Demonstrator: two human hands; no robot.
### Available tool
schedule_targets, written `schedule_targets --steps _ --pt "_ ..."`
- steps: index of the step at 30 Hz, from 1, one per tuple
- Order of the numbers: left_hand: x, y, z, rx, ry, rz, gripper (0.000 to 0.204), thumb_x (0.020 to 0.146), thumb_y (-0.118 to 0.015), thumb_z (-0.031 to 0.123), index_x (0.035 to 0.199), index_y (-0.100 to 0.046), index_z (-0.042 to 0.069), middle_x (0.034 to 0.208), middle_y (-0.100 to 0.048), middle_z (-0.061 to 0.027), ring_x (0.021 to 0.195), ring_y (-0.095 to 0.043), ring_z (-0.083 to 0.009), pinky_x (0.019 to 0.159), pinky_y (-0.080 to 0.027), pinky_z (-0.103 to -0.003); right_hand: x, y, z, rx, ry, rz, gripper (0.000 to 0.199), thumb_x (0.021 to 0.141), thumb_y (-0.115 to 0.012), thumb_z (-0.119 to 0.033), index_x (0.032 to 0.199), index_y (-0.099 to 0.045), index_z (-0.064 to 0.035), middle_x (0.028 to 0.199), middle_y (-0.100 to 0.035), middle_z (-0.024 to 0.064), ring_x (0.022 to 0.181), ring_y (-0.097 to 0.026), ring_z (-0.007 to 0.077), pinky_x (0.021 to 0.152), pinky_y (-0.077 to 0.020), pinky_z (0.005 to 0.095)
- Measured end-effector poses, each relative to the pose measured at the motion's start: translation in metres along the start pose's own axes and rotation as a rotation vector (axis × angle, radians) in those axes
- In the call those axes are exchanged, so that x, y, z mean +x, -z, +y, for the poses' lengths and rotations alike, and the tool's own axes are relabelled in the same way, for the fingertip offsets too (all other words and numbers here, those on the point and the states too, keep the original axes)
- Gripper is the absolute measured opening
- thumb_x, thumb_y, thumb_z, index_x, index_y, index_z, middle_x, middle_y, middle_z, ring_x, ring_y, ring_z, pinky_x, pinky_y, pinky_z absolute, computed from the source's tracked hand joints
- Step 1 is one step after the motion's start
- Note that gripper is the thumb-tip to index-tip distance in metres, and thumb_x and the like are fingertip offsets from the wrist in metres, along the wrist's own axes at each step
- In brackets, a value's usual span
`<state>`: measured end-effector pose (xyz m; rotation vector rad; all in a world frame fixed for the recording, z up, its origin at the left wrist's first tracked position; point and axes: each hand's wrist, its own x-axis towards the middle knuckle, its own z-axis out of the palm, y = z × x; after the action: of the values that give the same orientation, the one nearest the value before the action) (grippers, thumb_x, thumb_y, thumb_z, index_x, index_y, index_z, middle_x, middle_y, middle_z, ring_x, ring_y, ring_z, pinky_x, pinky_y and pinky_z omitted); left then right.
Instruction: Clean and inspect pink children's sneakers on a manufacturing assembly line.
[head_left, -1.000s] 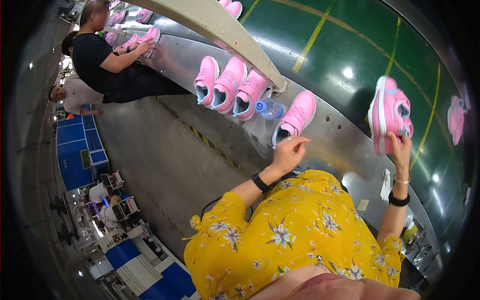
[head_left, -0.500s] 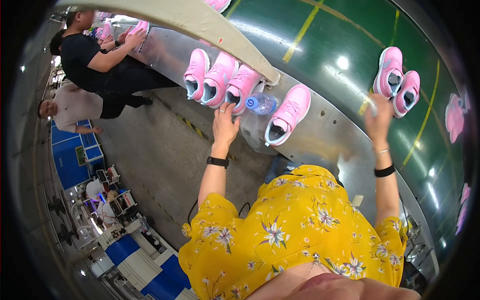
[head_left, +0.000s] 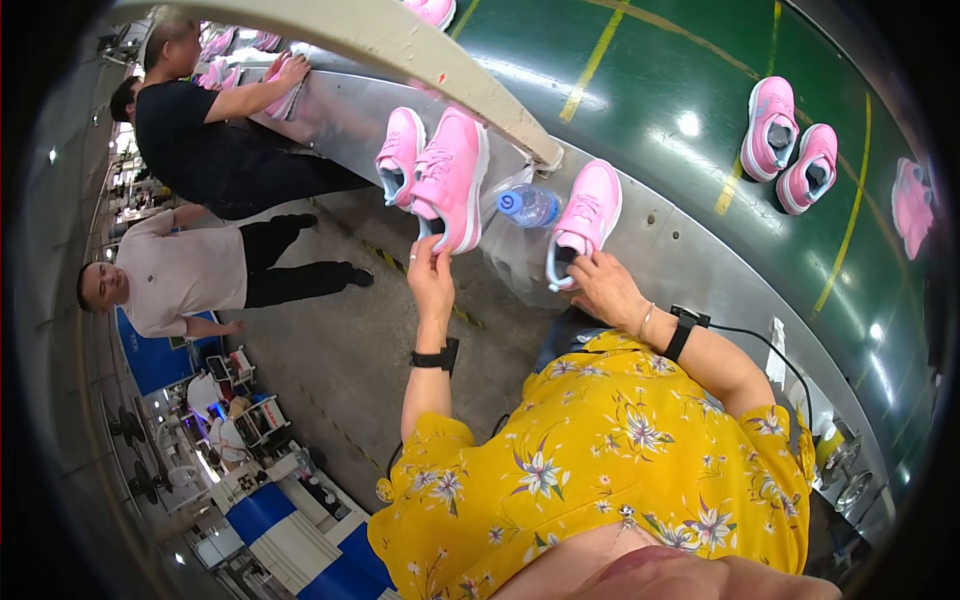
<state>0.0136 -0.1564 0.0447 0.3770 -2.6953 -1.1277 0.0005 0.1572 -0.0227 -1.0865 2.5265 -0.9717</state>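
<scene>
My left hand (head_left: 431, 288) pinches the heel of a pink sneaker (head_left: 462, 178), which is tilted with its toe up and its white sole facing right. Another pink sneaker (head_left: 400, 145) stands just left of it, partly overlapped. To the right, my right hand (head_left: 607, 290) has its fingers on the heel collar of a single pink sneaker (head_left: 590, 205) at the metal edge. Between the two hands' shoes is a clear plastic bottle (head_left: 530, 206) with a blue cap, beside a hanging clear plastic bag (head_left: 515, 262).
A green conveyor belt (head_left: 650, 90) with yellow lines carries a pair of pink sneakers (head_left: 770, 130). A beige curved arm (head_left: 400, 50) crosses above the metal ledge (head_left: 670, 235). At the left, a person in black (head_left: 200, 130) handles pink shoes; another in a light shirt (head_left: 190, 260) stands behind.
My right hand has come left from over the belt onto the single sneaker's heel. My left hand has closed on a sneaker's heel, and that shoe has shifted left and tilted.
</scene>
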Motion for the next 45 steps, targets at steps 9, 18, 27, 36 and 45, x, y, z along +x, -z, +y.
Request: schedule_targets --steps 9,18,27,36,45 --pt "-0.087 0.03 0.076 0.297 -0.399 0.333 0.02 0.086 -0.074 0.002 0.104 -0.066 0.001 0.099 -0.067 -0.0164 0.089 -0.066 -0.0339 0.075 -0.054 -0.04 -0.068 0.036 0.022 0.085 -0.063 0.317 0.034 0.073 -0.08 -0.015 0.101 -0.061 -0.0079 0.105 -0.057 0.0126 0.099 -0.053 0.0343 0.086 -0.046 0.0431" --pt "-0.108 -0.106 0.114 -0.159 -0.441 -0.223 0.026 0.083 -0.076 0.0 0.107 -0.068 0.002 0.099 -0.069 -0.0147 0.076 -0.067 -0.0271 0.066 -0.054 -0.032 -0.178 0.044 0.024 -0.058 -0.317 0.36 0.039 0.067 -0.081 -0.004 0.101 -0.062 -0.0063 0.107 -0.058 0.0129 0.098 -0.054 0.0343 0.084 -0.0476 0.042" --pt "-0.099 -0.162 0.102 -0.055 -0.452 -0.641 0.026 0.086 -0.075 0.013 0.11 -0.067 0.008 0.098 -0.068 -0.0109 0.067 -0.064 -0.0244 0.066 -0.052 -0.033 -0.215 0.018 0.01 0.236 -0.568 0.742 0.043 0.082 -0.078 -0.007 0.118 -0.056 -0.0049 0.116 -0.055 0.0149 0.088 -0.059 0.0259 0.077 -0.0525 0.0342" --pt "-0.043 -0.217 0.072 0.0 -0.013 -0.799 0.076 0.075 -0.078 0.018 0.143 -0.045 0.01 0.1 -0.063 -0.0092 0.073 -0.064 -0.024 0.071 -0.052 -0.038 -0.193 -0.023 0.055 0.831 -0.98 0.891 0.088 0.083 -0.077 -0.013 0.151 -0.022 -0.0099 0.125 -0.053 0.0214 0.092 -0.064 0.0185 0.077 -0.0546 0.0321" --pt "-0.052 -0.203 0.093 -0.68 0.621 -1.054 0.07 0.082 -0.062 0.0 0.148 -0.04 0.006 0.137 -0.057 -0.0098 0.124 -0.057 -0.0231 0.101 -0.048 -0.034 -0.217 0.003 0.032 1.795 -0.857 1.035 0.054 0.096 -0.056 -0.017 0.148 -0.041 -0.0122 0.136 -0.058 0.0045 0.119 -0.061 0.0189 0.1 -0.0511 0.0341"
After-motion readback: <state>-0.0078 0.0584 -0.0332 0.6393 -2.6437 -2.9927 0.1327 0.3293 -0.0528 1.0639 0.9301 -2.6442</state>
